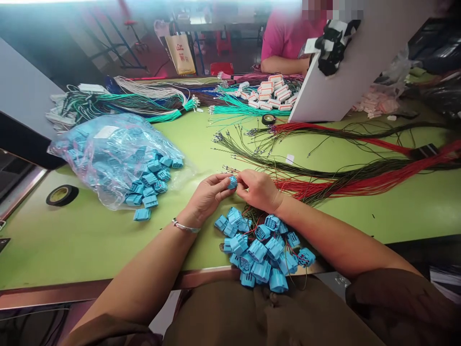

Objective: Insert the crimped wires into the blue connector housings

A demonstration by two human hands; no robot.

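A blue connector (pixel 232 182) sits pinched between the fingers of the left hand (pixel 207 197) and right hand (pixel 258 190), above the green bench (pixel 396 211); a wire apparently enters from the right, where red wires (pixel 378 180) lie.

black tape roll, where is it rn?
Head view, far left on the green table: black tape roll lies flat, left of the plastic bag of blue connectors.
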